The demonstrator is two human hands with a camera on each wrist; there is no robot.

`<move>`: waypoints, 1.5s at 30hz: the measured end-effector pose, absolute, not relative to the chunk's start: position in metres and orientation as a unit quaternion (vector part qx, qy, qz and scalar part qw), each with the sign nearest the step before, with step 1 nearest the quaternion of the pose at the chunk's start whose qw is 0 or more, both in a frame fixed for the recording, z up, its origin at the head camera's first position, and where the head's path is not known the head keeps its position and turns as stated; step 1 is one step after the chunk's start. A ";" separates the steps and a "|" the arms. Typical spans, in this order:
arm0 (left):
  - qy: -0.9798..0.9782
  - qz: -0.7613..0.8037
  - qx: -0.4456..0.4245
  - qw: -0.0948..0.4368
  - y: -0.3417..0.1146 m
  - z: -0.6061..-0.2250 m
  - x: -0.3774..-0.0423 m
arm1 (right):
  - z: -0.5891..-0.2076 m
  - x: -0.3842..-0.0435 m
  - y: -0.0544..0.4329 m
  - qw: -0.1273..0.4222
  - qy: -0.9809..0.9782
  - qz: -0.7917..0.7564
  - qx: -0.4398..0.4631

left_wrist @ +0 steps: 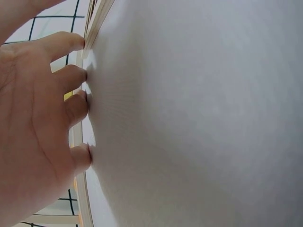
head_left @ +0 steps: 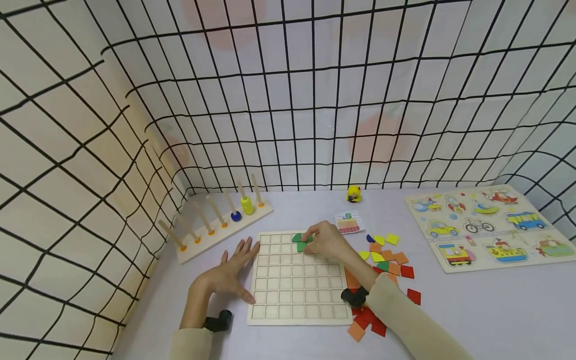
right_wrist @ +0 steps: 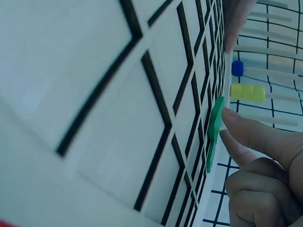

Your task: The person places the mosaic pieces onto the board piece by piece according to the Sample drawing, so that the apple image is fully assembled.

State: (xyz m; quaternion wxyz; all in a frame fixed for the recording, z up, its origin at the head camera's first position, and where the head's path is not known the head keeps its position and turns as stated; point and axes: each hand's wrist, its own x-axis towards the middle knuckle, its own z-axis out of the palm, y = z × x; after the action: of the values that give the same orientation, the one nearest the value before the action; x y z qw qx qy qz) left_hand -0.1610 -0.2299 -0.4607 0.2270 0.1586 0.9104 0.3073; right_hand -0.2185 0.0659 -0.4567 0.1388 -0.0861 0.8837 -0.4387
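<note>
A pale wooden grid board [head_left: 292, 290] lies flat on the table. Near its top edge sit several green pieces: a quarter-round one [head_left: 297, 237], a square one [head_left: 301, 247], and another green piece [head_left: 309, 238] partly hidden by fingers. My right hand [head_left: 326, 241] pinches that last piece between thumb and index finger; in the right wrist view the fingertips meet the green piece [right_wrist: 217, 116] at the board surface. My left hand [head_left: 227, 274] has its fingers spread, thumb and index finger touching the board's left edge. The left wrist view shows its fingertips [left_wrist: 81, 158] resting on the table.
Orange, red, yellow and green loose tiles [head_left: 388, 255] lie right of the board, some under my right forearm. A peg stand [head_left: 225, 235] is behind the left hand. A pattern card [head_left: 348, 223], yellow toy duck [head_left: 354, 194] and vehicle puzzle board [head_left: 486, 230] lie farther back. Black netting [head_left: 288, 110] surrounds the table.
</note>
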 end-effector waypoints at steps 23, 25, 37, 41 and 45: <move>0.912 0.299 0.159 0.231 -0.233 -0.461 -0.162 | -0.459 -0.224 0.055 0.119 0.895 -0.414 -0.115; 0.912 0.299 0.158 0.232 -0.233 -0.462 -0.162 | -0.459 -0.223 0.053 0.120 0.898 -0.409 -0.111; 0.910 0.301 0.165 0.230 -0.231 -0.462 -0.163 | -0.455 -0.224 0.072 0.144 0.875 -0.448 -0.113; 0.909 0.304 0.167 0.231 -0.232 -0.462 -0.162 | -0.448 -0.223 0.105 0.134 0.877 -0.449 -0.111; 0.909 0.304 0.165 0.231 -0.232 -0.460 -0.162 | -0.446 -0.216 0.145 0.122 0.891 -0.426 -0.096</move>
State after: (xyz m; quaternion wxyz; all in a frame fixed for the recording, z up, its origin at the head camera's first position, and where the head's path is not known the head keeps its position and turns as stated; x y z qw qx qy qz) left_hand -0.1618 -0.2324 -0.4600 0.2312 0.1654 0.9094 0.3037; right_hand -0.2156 0.1453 -0.4461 0.1219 -0.0962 0.8911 -0.4263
